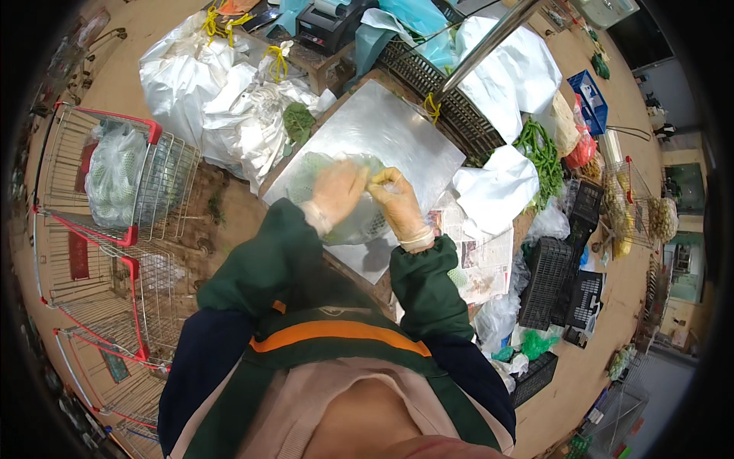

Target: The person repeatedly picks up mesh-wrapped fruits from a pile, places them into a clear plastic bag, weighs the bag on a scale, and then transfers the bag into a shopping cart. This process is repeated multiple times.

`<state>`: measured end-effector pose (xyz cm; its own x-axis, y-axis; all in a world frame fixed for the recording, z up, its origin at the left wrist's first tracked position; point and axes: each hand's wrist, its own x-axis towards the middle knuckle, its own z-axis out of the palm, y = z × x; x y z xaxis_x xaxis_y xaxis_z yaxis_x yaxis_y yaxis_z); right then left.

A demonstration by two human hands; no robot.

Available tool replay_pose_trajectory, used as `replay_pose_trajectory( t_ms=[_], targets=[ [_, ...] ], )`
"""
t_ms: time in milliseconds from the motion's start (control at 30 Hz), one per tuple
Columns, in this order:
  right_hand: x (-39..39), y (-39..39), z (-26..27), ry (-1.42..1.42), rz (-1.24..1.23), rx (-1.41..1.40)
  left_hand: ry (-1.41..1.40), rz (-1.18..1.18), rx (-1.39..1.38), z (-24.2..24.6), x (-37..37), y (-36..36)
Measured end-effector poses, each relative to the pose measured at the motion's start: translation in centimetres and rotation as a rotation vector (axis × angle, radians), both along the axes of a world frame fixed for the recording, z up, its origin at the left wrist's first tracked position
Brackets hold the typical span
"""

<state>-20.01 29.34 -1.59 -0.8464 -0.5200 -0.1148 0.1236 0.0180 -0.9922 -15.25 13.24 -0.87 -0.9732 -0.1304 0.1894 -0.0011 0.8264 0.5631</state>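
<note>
A clear plastic bag (356,228) with pale green contents, partly in foam netting, lies on a shiny metal plate (410,129). Over its top, my left hand (338,188) and my right hand (397,202) meet in thin, pale gloves. Both hands pinch the gathered plastic, though my fingers hide much of it. Folded newspaper (487,261) and a white plastic sheet (499,178) lie right of the plate. At the plate's left corner rests a green leaf (298,121).
Shopping carts (109,287) line the left; one holds a bag of netted produce (117,178). White sacks (183,74) stand behind. A metal pole (487,49) rises beside a black crate (441,83). Green vegetables (539,158) and black crates (547,281) are at right.
</note>
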Motion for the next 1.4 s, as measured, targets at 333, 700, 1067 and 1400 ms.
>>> replay_pose_trajectory(
  t_ms=[333, 700, 1067, 1400],
  targets=[
    [-6.8, -3.1, 0.2, 1.195, 0.144, 0.578, -0.55, -0.606, 1.068, -7.0, -10.2, -4.3],
    [-5.5, -1.1, 3.5, 0.512, -0.105, 0.935, -0.814, -0.823, 1.017, -7.6, -14.8, -4.0],
    [1.7, -4.5, 2.0, -0.272, -0.206, 0.804, -0.018, -0.947, 0.192, -10.2, -22.7, -13.4],
    [-35.4, -29.7, -0.7, 1.277, -0.476, 0.766, 0.544, -0.627, 0.175, -1.6, -43.7, -35.5]
  ],
)
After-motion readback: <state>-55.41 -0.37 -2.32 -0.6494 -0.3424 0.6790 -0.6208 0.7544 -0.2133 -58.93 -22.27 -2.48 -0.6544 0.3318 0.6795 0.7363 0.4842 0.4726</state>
